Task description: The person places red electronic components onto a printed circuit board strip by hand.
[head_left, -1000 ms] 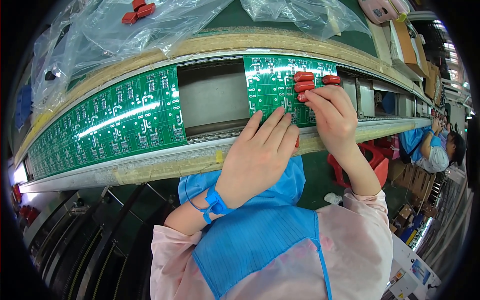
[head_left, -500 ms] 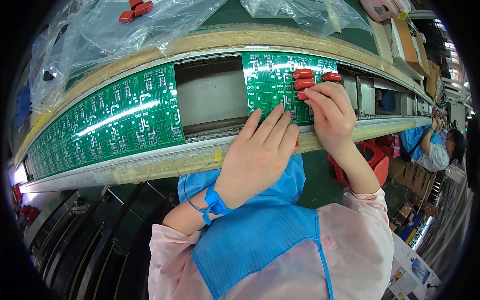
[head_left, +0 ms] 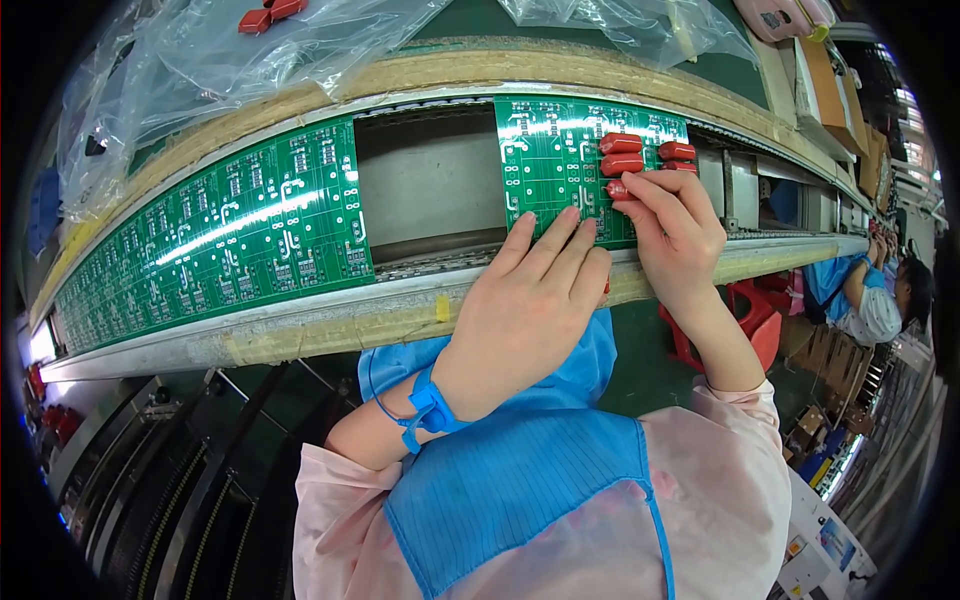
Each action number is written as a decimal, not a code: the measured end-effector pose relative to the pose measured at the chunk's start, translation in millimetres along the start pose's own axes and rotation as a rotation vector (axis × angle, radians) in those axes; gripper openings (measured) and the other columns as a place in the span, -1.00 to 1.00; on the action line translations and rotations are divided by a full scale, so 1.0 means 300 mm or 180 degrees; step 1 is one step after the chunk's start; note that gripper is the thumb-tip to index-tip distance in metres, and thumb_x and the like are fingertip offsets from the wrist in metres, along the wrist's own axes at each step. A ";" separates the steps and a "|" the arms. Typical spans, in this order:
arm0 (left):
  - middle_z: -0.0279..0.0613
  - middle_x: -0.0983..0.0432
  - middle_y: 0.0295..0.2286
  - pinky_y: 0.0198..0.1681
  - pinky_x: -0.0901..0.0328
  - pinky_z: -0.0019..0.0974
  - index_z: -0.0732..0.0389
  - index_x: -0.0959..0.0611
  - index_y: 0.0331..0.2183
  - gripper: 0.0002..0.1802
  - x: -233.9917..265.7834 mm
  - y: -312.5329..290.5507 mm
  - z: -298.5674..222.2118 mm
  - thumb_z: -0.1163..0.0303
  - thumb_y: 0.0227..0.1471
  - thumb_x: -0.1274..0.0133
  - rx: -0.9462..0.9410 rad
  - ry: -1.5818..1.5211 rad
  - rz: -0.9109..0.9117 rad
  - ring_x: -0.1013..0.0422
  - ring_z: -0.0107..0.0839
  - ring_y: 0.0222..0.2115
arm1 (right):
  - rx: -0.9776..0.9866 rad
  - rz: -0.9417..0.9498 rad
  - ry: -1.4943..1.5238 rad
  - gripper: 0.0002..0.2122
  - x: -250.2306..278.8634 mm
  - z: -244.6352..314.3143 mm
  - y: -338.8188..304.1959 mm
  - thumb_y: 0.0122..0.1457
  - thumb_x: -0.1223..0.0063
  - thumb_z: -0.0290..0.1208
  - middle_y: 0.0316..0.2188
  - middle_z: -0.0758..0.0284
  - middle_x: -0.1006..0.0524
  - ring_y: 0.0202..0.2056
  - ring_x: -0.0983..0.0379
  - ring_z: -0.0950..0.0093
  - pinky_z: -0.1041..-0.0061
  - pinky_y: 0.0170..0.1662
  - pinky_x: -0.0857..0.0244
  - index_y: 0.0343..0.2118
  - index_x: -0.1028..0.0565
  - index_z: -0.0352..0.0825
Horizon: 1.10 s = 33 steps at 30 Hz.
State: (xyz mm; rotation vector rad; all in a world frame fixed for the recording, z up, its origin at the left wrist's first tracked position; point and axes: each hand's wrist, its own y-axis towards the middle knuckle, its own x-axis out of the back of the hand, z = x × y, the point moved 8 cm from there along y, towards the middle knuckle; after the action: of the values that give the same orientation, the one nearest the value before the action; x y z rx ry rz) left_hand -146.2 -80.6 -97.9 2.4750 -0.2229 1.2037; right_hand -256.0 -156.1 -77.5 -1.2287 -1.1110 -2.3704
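My right hand (head_left: 680, 230) pinches a red capacitor (head_left: 618, 190) between thumb and fingertips, against the green circuit board (head_left: 535, 165). Just beyond it, two more red capacitors, one (head_left: 621, 163) in front of the other (head_left: 620, 143), stand on the board. Toward the board's right side is another red capacitor (head_left: 677, 151), with a further red piece partly hidden behind my fingers. My left hand (head_left: 530, 300) lies palm down with fingers stretched out, their tips on the board's near edge. A bit of red shows beside its little-finger side; what it is stays hidden.
A long row of green boards (head_left: 215, 225) sits to the left on the same rail track, past a gap (head_left: 430, 185). Clear plastic bags (head_left: 260, 60) and loose red capacitors (head_left: 256, 21) lie beyond the rail. A red stool (head_left: 750, 335) and another person (head_left: 875, 300) are at right.
The board under my hands has shifted slightly right, and both hands with it. A red piece behind my right fingers now shows a little. My right hand keeps its pinch.
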 end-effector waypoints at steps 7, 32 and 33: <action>-0.04 -0.49 0.00 0.17 -0.19 0.06 0.24 -0.52 -0.15 -0.69 -0.003 0.005 0.004 0.33 0.06 -0.11 0.0034 -0.0178 0.0087 -0.33 -0.14 0.13 | 0.0112 0.0080 0.0154 -0.70 0.000 -0.007 0.003 -0.16 -0.27 -0.74 -0.40 0.30 -0.54 -0.39 -0.53 0.42 0.53 -0.37 -0.43 -0.28 -0.61 -0.39; 0.02 -0.44 0.03 0.19 -0.16 0.11 0.26 -0.48 -0.09 -0.71 0.006 0.002 0.029 0.44 0.12 -0.02 0.0130 -0.0657 0.0260 -0.28 -0.05 0.15 | -0.0235 -0.0069 0.0293 -0.77 0.034 -0.035 -0.010 -0.21 -0.41 -0.60 -0.32 0.26 -0.55 -0.39 -0.53 0.34 0.48 -0.34 -0.43 -0.48 -0.53 -0.36; 0.02 -0.43 0.04 0.20 -0.15 0.11 0.26 -0.47 -0.08 -0.69 0.008 0.002 0.029 0.45 0.12 -0.03 0.0136 -0.0682 0.0323 -0.27 -0.06 0.16 | -0.0247 -0.0105 0.0298 -0.77 0.050 -0.038 -0.009 -0.21 -0.41 -0.60 -0.32 0.26 -0.55 -0.39 -0.53 0.34 0.48 -0.34 -0.43 -0.48 -0.53 -0.36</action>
State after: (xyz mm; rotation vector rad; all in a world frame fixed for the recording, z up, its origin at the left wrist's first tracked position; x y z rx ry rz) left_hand -138.7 -84.6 -100.8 2.6584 -0.3885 0.9894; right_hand -273.4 -160.9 -71.4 -1.1190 -1.0274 -2.4895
